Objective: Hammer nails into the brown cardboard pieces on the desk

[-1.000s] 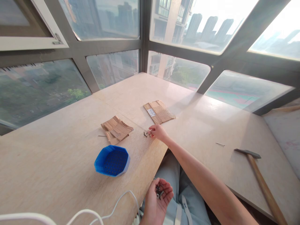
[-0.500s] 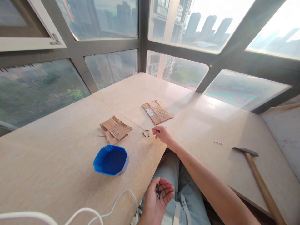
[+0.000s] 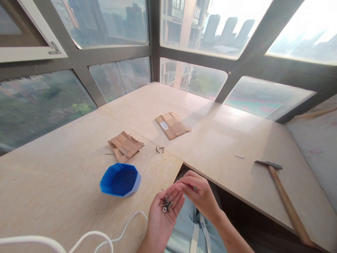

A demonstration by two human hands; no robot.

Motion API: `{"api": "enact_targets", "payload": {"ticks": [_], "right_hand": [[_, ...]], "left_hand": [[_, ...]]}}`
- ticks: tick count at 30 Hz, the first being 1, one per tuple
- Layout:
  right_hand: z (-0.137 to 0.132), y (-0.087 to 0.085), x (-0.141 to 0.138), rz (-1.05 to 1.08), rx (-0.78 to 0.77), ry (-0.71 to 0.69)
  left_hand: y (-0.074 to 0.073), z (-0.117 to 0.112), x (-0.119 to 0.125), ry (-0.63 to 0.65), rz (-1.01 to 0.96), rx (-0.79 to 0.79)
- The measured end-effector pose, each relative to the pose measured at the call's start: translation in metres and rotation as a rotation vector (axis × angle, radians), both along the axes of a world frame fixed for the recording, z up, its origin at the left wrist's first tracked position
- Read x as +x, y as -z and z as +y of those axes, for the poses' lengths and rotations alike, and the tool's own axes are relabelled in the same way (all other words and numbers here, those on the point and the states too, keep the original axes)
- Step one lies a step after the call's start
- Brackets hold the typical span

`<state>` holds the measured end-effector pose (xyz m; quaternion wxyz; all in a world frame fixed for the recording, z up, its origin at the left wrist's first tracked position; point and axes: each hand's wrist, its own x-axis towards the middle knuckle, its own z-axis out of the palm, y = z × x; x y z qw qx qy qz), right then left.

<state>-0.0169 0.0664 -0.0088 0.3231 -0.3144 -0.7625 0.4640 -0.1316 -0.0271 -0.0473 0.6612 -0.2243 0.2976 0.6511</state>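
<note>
My left hand (image 3: 163,219) is cupped palm up over my lap, holding a small heap of screws and nuts (image 3: 166,204). My right hand (image 3: 198,191) is closed in a pinch, its fingertips touching or right beside the fingertips of the left. Whatever sits in that pinch, if anything, is hidden. Several dark loose screws (image 3: 160,150) lie on the table beyond both hands. To the left of my left hand stands a blue plastic basket (image 3: 136,181) with holes in its bottom; I see no contents in it.
Torn cardboard pieces (image 3: 126,146) and a flat cardboard sheet (image 3: 173,125) lie on the pale table (image 3: 71,147). At the right are a thin nail (image 3: 239,156) and a hammer (image 3: 286,202). A white cable (image 3: 129,226) runs across the front left.
My right hand has come back from the loose screws to my left hand. My left hand has risen slightly and shifted left. One fewer screw seems to lie on the table.
</note>
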Motion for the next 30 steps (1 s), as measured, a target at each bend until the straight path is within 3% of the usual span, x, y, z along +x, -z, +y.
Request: {"api": "enact_targets", "payload": {"ticks": [5, 10, 14, 19, 24, 30], "right_hand": [[-0.037, -0.009, 0.014, -0.18, 0.195, -0.153], [-0.055, 0.004, 0.013, -0.357, 0.259, -0.044], [-0.06, 0.013, 0.015, -0.363, 0.314, -0.03], [-0.058, 0.012, 0.019, -0.302, 0.214, -0.016], [-0.053, 0.007, 0.023, -0.268, 0.066, -0.029], [-0.058, 0.019, 0.025, -0.296, 0.115, 0.095]], "left_hand": [[-0.001, -0.001, 0.004, 0.034, -0.005, 0.143], [0.004, -0.001, 0.02, 0.074, 0.001, 0.221], [0.011, -0.001, 0.027, 0.048, 0.007, 0.262], [0.014, -0.002, 0.026, 0.063, 0.0, 0.341], [0.005, 0.0, 0.024, 0.081, -0.022, 0.27], [0.002, 0.001, 0.029, 0.051, -0.057, 0.242]]}}
